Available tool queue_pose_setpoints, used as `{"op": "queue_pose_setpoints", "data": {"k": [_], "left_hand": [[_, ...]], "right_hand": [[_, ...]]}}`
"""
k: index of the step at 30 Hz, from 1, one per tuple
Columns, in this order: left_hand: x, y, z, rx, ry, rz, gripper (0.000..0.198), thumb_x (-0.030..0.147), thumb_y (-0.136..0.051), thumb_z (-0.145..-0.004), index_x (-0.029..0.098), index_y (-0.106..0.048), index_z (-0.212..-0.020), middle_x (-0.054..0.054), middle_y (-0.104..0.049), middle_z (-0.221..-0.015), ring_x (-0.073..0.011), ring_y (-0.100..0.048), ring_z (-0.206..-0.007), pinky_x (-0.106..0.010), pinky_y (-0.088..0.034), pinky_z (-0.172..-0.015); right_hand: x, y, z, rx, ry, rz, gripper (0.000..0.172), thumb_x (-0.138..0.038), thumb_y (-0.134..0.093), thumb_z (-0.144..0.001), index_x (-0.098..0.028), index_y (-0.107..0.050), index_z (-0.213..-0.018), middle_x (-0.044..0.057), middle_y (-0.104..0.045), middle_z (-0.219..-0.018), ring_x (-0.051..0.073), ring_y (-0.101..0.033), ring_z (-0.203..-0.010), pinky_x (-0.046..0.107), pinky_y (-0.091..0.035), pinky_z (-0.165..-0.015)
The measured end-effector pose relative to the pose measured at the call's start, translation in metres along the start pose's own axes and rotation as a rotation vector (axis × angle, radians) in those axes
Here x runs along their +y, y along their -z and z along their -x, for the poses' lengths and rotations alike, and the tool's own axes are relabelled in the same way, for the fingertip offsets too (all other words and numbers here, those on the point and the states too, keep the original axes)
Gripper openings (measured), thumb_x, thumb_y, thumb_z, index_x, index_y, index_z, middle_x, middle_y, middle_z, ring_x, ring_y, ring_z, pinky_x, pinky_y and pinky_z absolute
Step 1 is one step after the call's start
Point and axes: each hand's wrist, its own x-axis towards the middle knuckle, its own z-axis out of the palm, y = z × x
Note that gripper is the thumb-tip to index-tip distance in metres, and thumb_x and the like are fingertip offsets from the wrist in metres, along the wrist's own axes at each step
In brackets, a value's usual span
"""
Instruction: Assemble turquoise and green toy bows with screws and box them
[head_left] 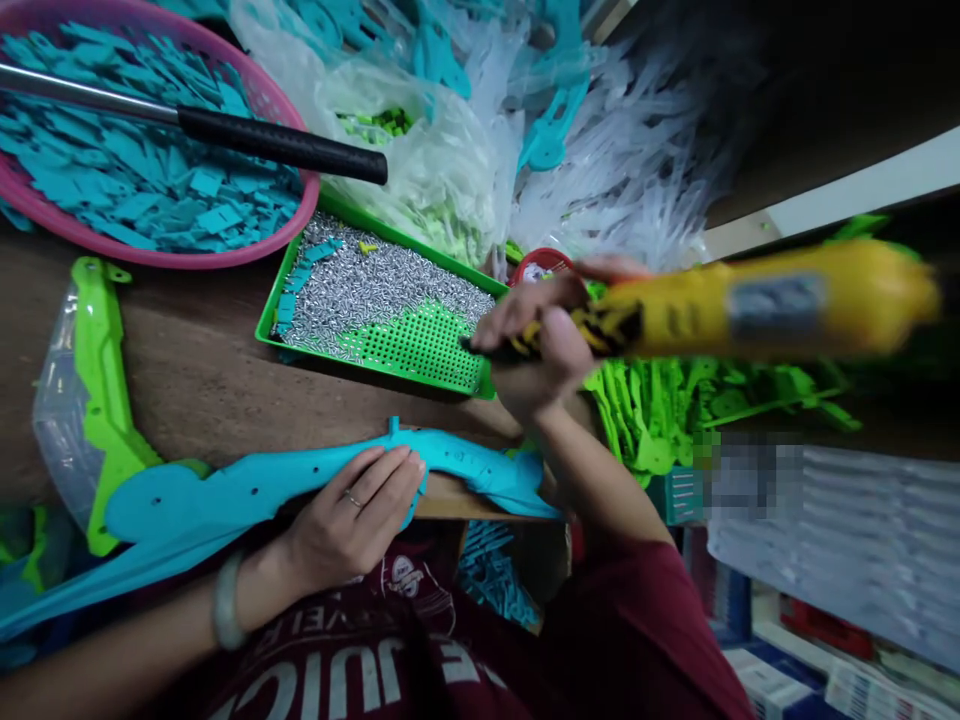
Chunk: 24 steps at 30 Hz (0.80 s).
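Observation:
My left hand (352,515) lies on a long teal plastic part (300,485) at the near edge of the wooden table, fingers together and curled over its rim, pressing it down. My right hand (536,345) is wrapped round a yellow electric screwdriver (720,305), which is blurred by motion. The screwdriver's dark tip sits over the right corner of a green tray (409,350) filled with small silver screws (375,285).
A pink basket (285,215) of teal plastic pieces stands at the back left, a black-handled tool (277,145) resting across it. Bright green plastic parts (660,410) pile up on the right. Another green part (101,380) lies left. Clear bags and white parts fill the back.

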Motion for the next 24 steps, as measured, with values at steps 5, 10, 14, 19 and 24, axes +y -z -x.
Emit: {"op": "queue_pose_setpoints", "data": {"k": [5, 10, 14, 19, 24], "left_hand": [[0.000, 0.000, -0.001, -0.008, 0.019, 0.044, 0.033, 0.004, -0.047, -0.095, 0.001, -0.068, -0.120, -0.016, -0.073, -0.119, -0.0277, -0.066, -0.117, -0.041, -0.056, -0.099], [-0.002, 0.001, -0.001, -0.017, 0.024, 0.044, 0.033, 0.004, -0.046, -0.096, 0.003, -0.069, -0.119, -0.014, -0.073, -0.118, -0.0258, -0.066, -0.115, -0.039, -0.056, -0.098], [0.001, 0.003, -0.004, -0.058, 0.043, 0.027, 0.032, 0.009, -0.046, -0.099, 0.006, -0.069, -0.121, -0.012, -0.073, -0.119, -0.0250, -0.065, -0.116, -0.039, -0.055, -0.098], [0.009, 0.003, -0.006, -0.190, 0.081, 0.048, 0.035, 0.021, -0.053, -0.101, 0.008, -0.063, -0.131, -0.014, -0.065, -0.137, -0.0288, -0.057, -0.130, -0.046, -0.044, -0.111], [0.005, -0.004, -0.006, -0.182, -0.012, 0.008, 0.037, 0.009, -0.050, -0.098, 0.005, -0.062, -0.133, -0.015, -0.061, -0.142, -0.0299, -0.055, -0.133, -0.049, -0.036, -0.117]], "right_hand": [[0.051, -0.022, -0.030, 0.104, 0.044, 0.012, 0.040, -0.062, -0.053, -0.088, -0.033, -0.036, -0.108, -0.009, -0.036, -0.065, 0.009, -0.048, -0.045, 0.025, -0.042, -0.044], [0.064, -0.019, -0.023, 0.111, -0.015, 0.026, 0.046, -0.065, -0.056, -0.085, -0.032, -0.034, -0.108, -0.009, -0.036, -0.066, 0.010, -0.051, -0.048, 0.026, -0.045, -0.047], [0.062, -0.023, -0.027, 0.122, -0.025, 0.063, 0.042, -0.063, -0.052, -0.087, -0.032, -0.032, -0.108, -0.009, -0.036, -0.067, 0.010, -0.052, -0.049, 0.027, -0.046, -0.049], [0.007, -0.007, -0.023, 0.219, 0.027, -0.038, 0.032, -0.050, -0.057, -0.086, -0.032, -0.037, -0.103, -0.010, -0.038, -0.061, 0.010, -0.047, -0.041, 0.026, -0.043, -0.041], [-0.058, 0.043, 0.039, 0.107, -0.013, -0.047, 0.021, -0.030, -0.061, -0.086, -0.035, -0.051, -0.103, -0.010, -0.049, -0.060, 0.011, -0.049, -0.040, 0.023, -0.046, -0.036]]}}
